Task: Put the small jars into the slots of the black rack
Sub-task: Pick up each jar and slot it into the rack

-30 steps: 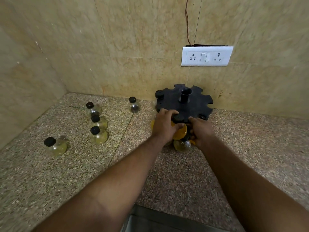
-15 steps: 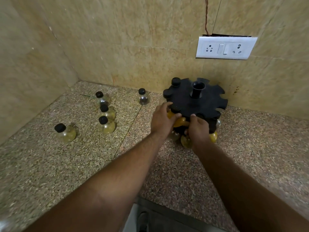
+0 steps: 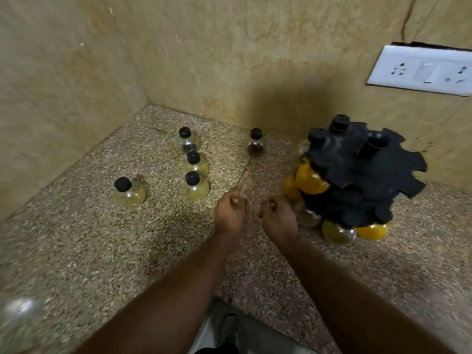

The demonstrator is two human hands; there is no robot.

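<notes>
Bench [image 3: 89, 246] was speckled granite-look stone, polished, low sheen. Walls [image 3: 229, 60] were beige marble-look tile, smooth, faintly veined. Black rack [image 3: 362, 172] looked like moulded plastic, matt, no glare. Small jars [image 3: 195, 187] were clear glossy glass or plastic, can't tell which, with highlights on the round bellies; caps [image 3: 192, 178] were matt black plastic. Switch plate [image 3: 421, 71] was smooth white plastic, slight gloss. Hands [image 3: 229, 215] were bare, no gloves.

My left hand [image 3: 229, 213] and right hand [image 3: 279, 221] hang side by side, near but apart, fingers loosely curled, holding nothing; both forearms reach forward, bare.
</notes>
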